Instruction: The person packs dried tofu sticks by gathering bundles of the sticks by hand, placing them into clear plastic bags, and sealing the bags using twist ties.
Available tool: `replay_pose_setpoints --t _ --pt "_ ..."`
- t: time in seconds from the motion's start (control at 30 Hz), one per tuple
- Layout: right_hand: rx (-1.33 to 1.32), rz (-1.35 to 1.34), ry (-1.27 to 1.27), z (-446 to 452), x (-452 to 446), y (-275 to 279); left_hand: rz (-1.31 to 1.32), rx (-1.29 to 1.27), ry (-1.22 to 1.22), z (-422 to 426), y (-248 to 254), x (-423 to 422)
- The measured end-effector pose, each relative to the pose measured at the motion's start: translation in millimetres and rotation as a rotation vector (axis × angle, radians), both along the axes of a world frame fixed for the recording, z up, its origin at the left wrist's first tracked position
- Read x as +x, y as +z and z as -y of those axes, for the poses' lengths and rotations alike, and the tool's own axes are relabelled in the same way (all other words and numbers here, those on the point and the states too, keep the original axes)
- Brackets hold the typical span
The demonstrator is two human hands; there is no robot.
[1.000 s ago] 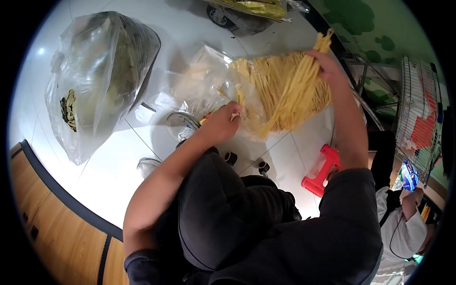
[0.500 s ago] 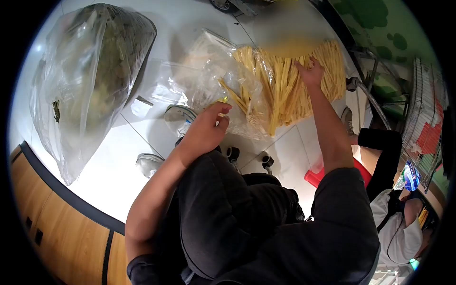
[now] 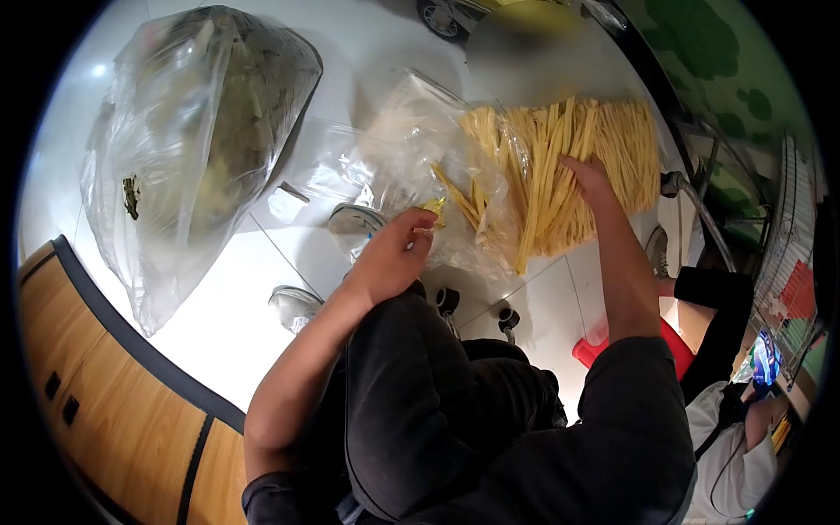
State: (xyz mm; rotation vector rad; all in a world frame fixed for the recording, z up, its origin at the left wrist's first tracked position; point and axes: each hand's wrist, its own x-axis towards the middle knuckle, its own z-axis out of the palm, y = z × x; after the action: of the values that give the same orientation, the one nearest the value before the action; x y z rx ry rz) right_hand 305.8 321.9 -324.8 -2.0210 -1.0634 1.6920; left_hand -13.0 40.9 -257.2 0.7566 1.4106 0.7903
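A wide layer of long yellow strips [image 3: 626,175] lies on the floor, its near-left part inside a clear plastic bag [image 3: 359,166]. My right hand [image 3: 591,179] rests on the strips, thumb and forefinger apart; the other fingers are partly hidden. Near my knee, my left hand [image 3: 392,254] is closed with its fingers curled in. A small shiny yellow piece [image 3: 436,210] shows beside its fingertips, against the bag; whether the hand holds it I cannot tell. A few loose strips [image 3: 459,197] lie slanted in the bag.
A big clear sack [image 3: 197,149] with greenish-brown contents stands on the left. Wooden cabinets [image 3: 131,385] line the lower left. Caster wheels [image 3: 448,302] are under me, with a red object [image 3: 595,350] to the right. Another person's white sleeve [image 3: 735,446] and a wire rack [image 3: 783,236] are far right.
The whole view has shifted a little down and right. My right hand has drawn back toward me along the strips. My left hand stays curled near my knee.
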Motion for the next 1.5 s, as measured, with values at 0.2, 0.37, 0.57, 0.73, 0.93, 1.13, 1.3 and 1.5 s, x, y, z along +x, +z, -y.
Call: replay_pose_setpoints --t 0.2,0.37,0.57,0.73,0.93,1.13,1.3,1.5 --pt "0.010 0.001 0.020 1.9 20.6 5.6 -0.072 -0.062 0.056 16.7 15.9 -20.8" --pt "0.004 0.036 0.169 -4.7 48.9 11.2 -0.053 -0.039 0.196 37.6 11.2 -27.3" --pt "-0.029 0.072 0.201 -0.4 36.5 54.3 -0.068 -0.046 0.263 50.7 15.8 -25.4" --pt "-0.068 0.032 0.147 -3.3 29.2 63.8 -0.063 -0.067 0.241 52.8 16.2 -25.4" --pt "0.009 0.070 0.104 -4.3 35.8 58.7 -0.109 -0.063 0.200 43.3 22.9 -31.0" --pt "0.090 0.094 0.169 3.9 25.7 68.0 -0.138 -0.008 0.178 29.1 19.4 -31.2" --pt "0.187 0.075 0.011 13.4 13.5 84.3 -0.114 0.010 0.169 23.7 24.6 -34.4" --pt "0.426 -0.029 -0.109 25.6 7.7 127.9 -0.094 0.003 0.209 23.1 23.0 -35.3"
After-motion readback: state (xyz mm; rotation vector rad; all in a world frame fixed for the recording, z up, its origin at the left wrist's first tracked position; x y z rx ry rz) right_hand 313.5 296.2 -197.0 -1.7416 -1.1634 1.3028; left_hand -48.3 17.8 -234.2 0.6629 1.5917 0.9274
